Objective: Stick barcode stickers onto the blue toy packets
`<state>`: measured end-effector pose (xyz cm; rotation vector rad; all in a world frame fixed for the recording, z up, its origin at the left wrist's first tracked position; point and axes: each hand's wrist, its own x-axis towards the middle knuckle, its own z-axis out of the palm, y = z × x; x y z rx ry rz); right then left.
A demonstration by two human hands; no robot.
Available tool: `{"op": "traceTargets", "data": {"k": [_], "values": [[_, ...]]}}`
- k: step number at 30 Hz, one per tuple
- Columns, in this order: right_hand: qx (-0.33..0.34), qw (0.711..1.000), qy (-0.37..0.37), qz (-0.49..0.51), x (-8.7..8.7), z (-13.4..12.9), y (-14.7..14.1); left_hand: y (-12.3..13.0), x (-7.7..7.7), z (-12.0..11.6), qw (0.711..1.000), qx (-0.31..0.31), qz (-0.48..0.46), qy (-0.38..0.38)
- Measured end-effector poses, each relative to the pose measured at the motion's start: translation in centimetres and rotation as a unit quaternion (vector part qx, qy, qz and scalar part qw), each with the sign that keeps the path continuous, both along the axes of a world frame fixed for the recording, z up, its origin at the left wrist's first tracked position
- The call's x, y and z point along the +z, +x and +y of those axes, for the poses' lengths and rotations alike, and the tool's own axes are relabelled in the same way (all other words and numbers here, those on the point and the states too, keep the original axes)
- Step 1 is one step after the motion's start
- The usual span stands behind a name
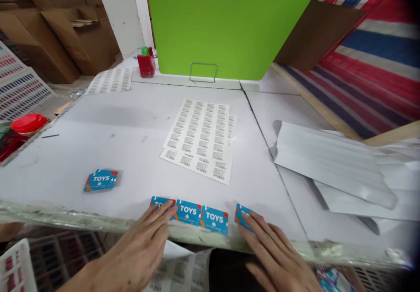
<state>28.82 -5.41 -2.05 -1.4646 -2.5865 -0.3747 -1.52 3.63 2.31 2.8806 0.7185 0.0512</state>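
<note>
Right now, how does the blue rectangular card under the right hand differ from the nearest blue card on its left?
The blue rectangular card under the right hand is partly covered by the fingers; the blue rectangular card on its left is uncovered and plainly reads TOYS. The first lies apart from its neighbour; the second sits close beside another blue card. Both are blue with white lettering.

Surface (138, 145): white, with dark seam lines. Cards (214, 220) along the near edge: blue, white "TOYS" lettering, orange and red accents. Card stack (101, 180) toward the near left corner: matching blue print. Label sheets (198, 130) mid-surface: white, rows of black barcodes. Packets (328, 165) at the right edge: plain white. Panel (226, 25) at the far edge: solid bright green. Sheeting (377, 56) beyond the right edge: red, white and blue stripes.
</note>
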Motion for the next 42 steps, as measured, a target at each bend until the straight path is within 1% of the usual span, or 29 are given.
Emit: {"op": "traceTargets", "data": {"k": [3,5,8,11,14,16,18,20,22,25,27,29,32,35,38,40,42], "values": [[0.029,0.999,-0.014,0.028,0.1,1.2,-2.7,-0.8,0.0,0.5,1.000,0.006,0.007,-0.006],[0.050,0.998,-0.015,0.035,-0.1,1.9,-3.6,-1.7,-0.2,0.7,1.000,0.011,0.009,-0.006],[0.066,0.997,-0.012,0.033,-0.4,2.2,-3.5,-3.0,-0.5,0.6,0.999,0.030,-0.008,-0.003],[0.060,0.997,-0.023,0.040,-0.4,1.9,-2.7,-3.2,-0.3,0.2,0.999,0.041,-0.027,0.002],[0.003,0.999,-0.029,0.041,-0.6,0.9,-1.6,-1.8,0.7,-0.1,1.000,0.015,-0.019,-0.014],[-0.045,0.998,-0.029,0.035,-0.9,0.2,-1.0,-0.1,1.3,-0.1,0.998,-0.022,0.002,-0.052],[-0.068,0.997,-0.030,0.029,-1.3,-0.3,-0.5,1.7,1.5,0.1,0.994,-0.056,0.018,-0.094],[-0.067,0.997,-0.033,0.029,-1.6,-0.5,-0.2,3.1,1.2,0.2,0.990,-0.073,0.022,-0.123],[-0.057,0.997,-0.036,0.031,-1.7,-0.5,0.0,4.0,0.5,0.3,0.988,-0.077,0.020,-0.133],[-0.040,0.998,-0.041,0.030,-1.5,-0.5,0.2,4.4,-0.5,0.3,0.988,-0.082,0.021,-0.132],[-0.029,0.998,-0.047,0.028,-1.3,-0.6,0.3,4.4,-0.9,0.4,0.988,-0.081,0.021,-0.130],[-0.019,0.998,-0.056,0.028,-1.1,-0.7,0.3,4.5,-0.9,0.4,0.989,-0.076,0.023,-0.129],[-0.014,0.997,-0.072,0.028,-0.8,-0.9,0.2,4.6,-0.2,0.3,0.989,-0.073,0.024,-0.127],[-0.021,0.996,-0.073,0.054,-0.1,-1.0,-0.3,3.7,0.9,-0.1,0.992,-0.067,-0.004,-0.110],[-0.019,0.984,-0.087,0.154,1.1,-1.0,-1.7,1.4,2.1,-1.0,0.990,-0.026,-0.082,-0.108],[0.002,0.963,-0.121,0.239,1.9,-0.7,-3.1,-0.3,2.7,-1.7,0.978,0.018,-0.135,-0.155],[0.022,0.932,-0.166,0.323,2.4,-0.2,-4.8,-1.9,3.3,-2.2,0.957,0.083,-0.156,-0.230]]}}
